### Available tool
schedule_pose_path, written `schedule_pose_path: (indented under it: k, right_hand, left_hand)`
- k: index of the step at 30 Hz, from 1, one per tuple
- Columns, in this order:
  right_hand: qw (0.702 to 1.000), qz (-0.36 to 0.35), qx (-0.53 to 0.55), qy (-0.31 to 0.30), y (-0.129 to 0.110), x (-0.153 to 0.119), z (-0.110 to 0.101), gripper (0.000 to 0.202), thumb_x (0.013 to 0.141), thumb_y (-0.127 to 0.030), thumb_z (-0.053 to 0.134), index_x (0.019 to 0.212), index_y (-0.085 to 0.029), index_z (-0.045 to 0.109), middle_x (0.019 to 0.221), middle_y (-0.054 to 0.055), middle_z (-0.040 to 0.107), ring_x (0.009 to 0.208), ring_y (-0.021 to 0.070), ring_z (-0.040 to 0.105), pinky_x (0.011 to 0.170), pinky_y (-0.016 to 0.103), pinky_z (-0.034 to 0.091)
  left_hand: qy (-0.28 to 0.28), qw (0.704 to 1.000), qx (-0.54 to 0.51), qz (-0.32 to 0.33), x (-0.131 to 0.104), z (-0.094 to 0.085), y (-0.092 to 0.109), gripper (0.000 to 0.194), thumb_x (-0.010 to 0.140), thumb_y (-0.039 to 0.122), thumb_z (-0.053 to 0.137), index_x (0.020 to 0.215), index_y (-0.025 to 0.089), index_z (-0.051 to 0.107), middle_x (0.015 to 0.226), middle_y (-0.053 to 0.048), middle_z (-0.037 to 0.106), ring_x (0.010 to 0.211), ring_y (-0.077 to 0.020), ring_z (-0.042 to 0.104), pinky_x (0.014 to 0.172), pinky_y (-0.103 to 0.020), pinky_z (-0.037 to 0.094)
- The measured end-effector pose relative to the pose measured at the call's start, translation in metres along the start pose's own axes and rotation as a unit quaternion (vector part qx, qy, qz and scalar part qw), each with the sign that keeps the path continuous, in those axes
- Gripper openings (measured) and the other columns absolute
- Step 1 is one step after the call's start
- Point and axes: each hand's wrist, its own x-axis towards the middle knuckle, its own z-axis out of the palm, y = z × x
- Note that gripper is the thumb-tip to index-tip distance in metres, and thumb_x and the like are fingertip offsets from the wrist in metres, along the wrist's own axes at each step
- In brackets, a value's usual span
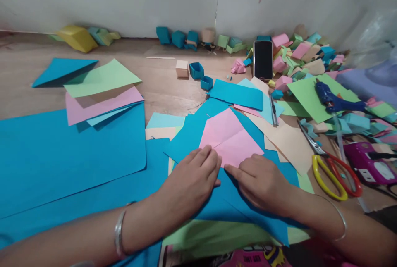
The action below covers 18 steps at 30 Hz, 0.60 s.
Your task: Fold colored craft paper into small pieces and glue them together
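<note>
A pink sheet of folded paper [231, 134] with crease lines lies on blue paper in front of me. My left hand [198, 172] is closed at its lower left edge, fingers bent together and pressing on it. At the bottom corner, the index fingertip of my right hand [260, 180] touches the pink paper. The other right fingers are curled in, and the right thumb is hidden. Beneath both hands spreads a large blue sheet [273, 221].
Scissors [322, 155], a glue gun [335, 99] and a purple device [369, 161] lie on the right. A phone [263, 60] leans by piled paper pieces [307, 54]. Blue card [71, 155] bears folded sheets at left; small paper boxes [196, 70] stand behind.
</note>
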Motion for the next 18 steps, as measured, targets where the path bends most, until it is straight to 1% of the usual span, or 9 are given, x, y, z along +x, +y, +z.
schedule_pose_path:
  k: [2, 3, 5, 6, 9, 12, 14, 16, 18]
  right_hand:
    - [0.999, 0.029, 0.014, 0.007, 0.008, 0.002, -0.006, 0.029, 0.093, -0.014, 0.044, 0.115, -0.011, 0.063, 0.068, 0.005, 0.059, 0.067, 0.0176, 0.05, 0.061, 0.033, 0.035]
    - [0.999, 0.053, 0.003, 0.011, 0.013, 0.003, -0.009, 0.03, 0.093, -0.014, 0.043, 0.117, -0.011, 0.062, 0.072, 0.007, 0.061, 0.07, 0.0185, 0.052, 0.063, 0.034, 0.038]
    - [0.995, 0.095, -0.034, 0.001, 0.024, 0.002, -0.014, 0.035, 0.094, -0.015, 0.039, 0.122, -0.012, 0.061, 0.086, 0.012, 0.063, 0.08, 0.0216, 0.054, 0.067, 0.036, 0.042]
    - [0.993, 0.103, -0.051, -0.015, 0.03, 0.0, -0.016, 0.037, 0.095, -0.015, 0.037, 0.125, -0.014, 0.059, 0.094, 0.015, 0.063, 0.085, 0.0235, 0.055, 0.069, 0.037, 0.043]
    - [0.993, 0.069, -0.068, -0.069, 0.04, -0.006, -0.019, 0.041, 0.093, -0.014, 0.039, 0.131, -0.022, 0.055, 0.116, 0.017, 0.059, 0.1, 0.0284, 0.056, 0.076, 0.041, 0.046]
    - [0.996, 0.015, -0.05, -0.073, 0.04, -0.009, -0.018, 0.04, 0.092, -0.013, 0.046, 0.129, -0.025, 0.055, 0.129, 0.015, 0.055, 0.11, 0.0293, 0.054, 0.083, 0.044, 0.046]
    - [0.999, -0.006, -0.024, -0.04, 0.036, -0.007, -0.017, 0.032, 0.091, -0.011, 0.052, 0.119, -0.024, 0.061, 0.129, 0.013, 0.058, 0.111, 0.0277, 0.055, 0.085, 0.043, 0.046]
    - [1.0, -0.013, 0.015, 0.002, 0.032, -0.004, -0.016, 0.023, 0.089, -0.01, 0.056, 0.107, -0.022, 0.065, 0.122, 0.011, 0.063, 0.108, 0.0252, 0.058, 0.084, 0.041, 0.047]
    - [0.997, -0.013, 0.073, 0.022, 0.029, 0.0, -0.015, 0.019, 0.089, -0.009, 0.055, 0.1, -0.02, 0.066, 0.111, 0.009, 0.067, 0.103, 0.022, 0.06, 0.083, 0.038, 0.047]
  left_hand:
    - [-0.014, 0.999, -0.025, -0.013, 0.002, 0.001, -0.008, 0.028, 0.095, 0.031, 0.05, 0.105, 0.007, 0.061, 0.106, -0.015, 0.061, 0.108, -0.0298, 0.052, 0.095, -0.046, 0.043]
    - [-0.022, 0.999, -0.041, -0.021, 0.003, 0.002, -0.013, 0.025, 0.096, 0.029, 0.047, 0.096, 0.009, 0.062, 0.1, -0.013, 0.061, 0.103, -0.0278, 0.053, 0.095, -0.047, 0.043]
    - [-0.034, 0.996, -0.062, -0.046, 0.006, 0.003, -0.022, 0.024, 0.097, 0.024, 0.044, 0.086, 0.011, 0.061, 0.09, -0.01, 0.059, 0.092, -0.024, 0.054, 0.091, -0.045, 0.045]
    - [-0.035, 0.995, -0.068, -0.061, 0.007, 0.004, -0.026, 0.023, 0.097, 0.022, 0.044, 0.085, 0.011, 0.06, 0.09, -0.01, 0.058, 0.09, -0.0232, 0.053, 0.088, -0.043, 0.047]
    - [-0.034, 0.993, -0.072, -0.087, 0.01, 0.006, -0.034, 0.019, 0.096, 0.019, 0.043, 0.089, 0.01, 0.059, 0.098, -0.013, 0.058, 0.095, -0.0231, 0.052, 0.086, -0.04, 0.048]
    - [-0.022, 0.994, -0.075, -0.078, 0.011, 0.007, -0.039, 0.018, 0.096, 0.016, 0.042, 0.091, 0.01, 0.058, 0.104, -0.013, 0.058, 0.103, -0.0238, 0.051, 0.092, -0.042, 0.046]
    - [0.0, 0.994, -0.084, -0.069, 0.011, 0.007, -0.041, 0.018, 0.096, 0.016, 0.042, 0.091, 0.01, 0.058, 0.108, -0.014, 0.059, 0.113, -0.0244, 0.049, 0.099, -0.043, 0.044]
    - [0.02, 0.994, -0.089, -0.061, 0.01, 0.007, -0.042, 0.017, 0.097, 0.017, 0.042, 0.092, 0.011, 0.058, 0.112, -0.014, 0.059, 0.122, -0.0247, 0.046, 0.106, -0.045, 0.039]
    - [0.029, 0.993, -0.097, -0.06, 0.009, 0.008, -0.041, 0.016, 0.095, 0.023, 0.048, 0.093, 0.011, 0.058, 0.114, -0.014, 0.06, 0.127, -0.0258, 0.045, 0.112, -0.046, 0.033]
